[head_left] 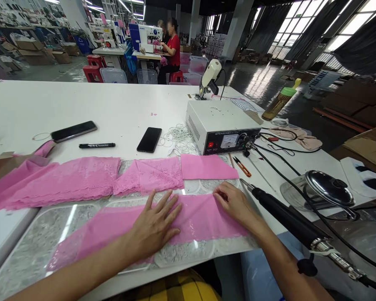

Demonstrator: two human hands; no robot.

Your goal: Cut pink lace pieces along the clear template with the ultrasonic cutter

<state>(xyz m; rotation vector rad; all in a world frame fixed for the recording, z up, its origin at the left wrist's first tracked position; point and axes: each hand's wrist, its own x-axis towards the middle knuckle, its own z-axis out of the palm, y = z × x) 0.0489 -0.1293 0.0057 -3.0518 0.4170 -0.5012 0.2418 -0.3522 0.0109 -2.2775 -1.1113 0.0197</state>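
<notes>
A long piece of pink fabric (200,219) lies flat near the table's front edge, on a clear patterned sheet (62,221). Spread out on its middle, my left hand (158,221) presses down with fingers apart. At the upper right edge of the same piece, my right hand (233,200) pinches the cloth between thumb and fingers. Just beyond lie a folded stack of pink lace (65,177), a smaller pink lace piece (150,175) and a plain pink piece (208,167). Right of my right hand rests a black handheld tool with a metal tip (283,213).
A white control box (232,119) with cables stands at back right. Two phones (149,139), a black marker (97,145), orange thread snips (242,166), loose threads (180,138), a lidded glass container (319,190) and a green-capped bottle (280,100) surround the cloth. Farther off, a person sits at a sewing machine.
</notes>
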